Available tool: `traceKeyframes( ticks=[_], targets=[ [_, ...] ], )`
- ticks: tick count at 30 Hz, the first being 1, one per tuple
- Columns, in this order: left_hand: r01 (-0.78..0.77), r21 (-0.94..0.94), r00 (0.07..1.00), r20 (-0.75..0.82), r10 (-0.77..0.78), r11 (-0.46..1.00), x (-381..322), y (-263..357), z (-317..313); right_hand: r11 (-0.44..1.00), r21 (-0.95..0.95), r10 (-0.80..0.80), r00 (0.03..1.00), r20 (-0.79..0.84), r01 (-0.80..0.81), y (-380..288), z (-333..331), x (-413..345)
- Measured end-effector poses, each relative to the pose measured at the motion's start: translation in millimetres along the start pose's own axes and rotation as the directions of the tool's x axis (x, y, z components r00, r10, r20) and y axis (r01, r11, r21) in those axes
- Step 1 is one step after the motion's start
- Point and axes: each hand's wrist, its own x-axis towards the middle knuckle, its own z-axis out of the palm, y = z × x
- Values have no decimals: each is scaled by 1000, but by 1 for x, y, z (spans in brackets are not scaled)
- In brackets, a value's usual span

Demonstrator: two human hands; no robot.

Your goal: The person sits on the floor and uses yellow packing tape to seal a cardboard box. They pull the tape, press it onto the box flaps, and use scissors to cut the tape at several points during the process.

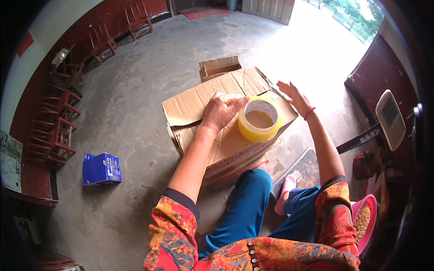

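Observation:
A cardboard box (217, 145) stands in front of me, its top flaps folded over. On its near top part lies a wide roll of yellowish clear packing tape (259, 134). My left hand (222, 110) is over the box top, thumb and fingers reaching to the tape roll's left edge; whether it grips the tape's end cannot be told. My right hand (295, 96), with a red band at the wrist, is raised by the box's right edge, fingers extended and nothing in it.
Behind the box stands a smaller open carton (220, 67). A blue box (101, 169) sits on the floor at left, wooden chairs (61, 118) along the wall. At right are a platform scale (301, 169) with a display (390, 118) and a pink basin (369, 216).

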Motion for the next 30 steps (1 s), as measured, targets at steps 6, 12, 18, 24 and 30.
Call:
traceKeyframes(
  ticks=[6, 12, 18, 24, 30],
  targets=[
    [-31, 10, 997, -69, 31, 999, -3, 0, 2, 990, -113, -81, 997, 5, 81, -25, 32, -18],
    [56, -31, 998, 35, -55, 998, -1, 7, -1, 901, -411, 62, 978, -200, -141, -2, 6, -44],
    [18, 52, 1000, 0, -18, 998, -2, 10, -1, 919, -395, -95, 968, -232, -5, -5, 10, 21],
    [9, 30, 1000, 3, -9, 999, 0, 8, -2, 805, -592, -142, 956, -256, -39, -16, 57, 49],
    [5, 45, 1000, -9, -5, 999, -3, 12, -4, 775, -625, -121, 949, -290, -92, -19, 65, 42]
  ],
)
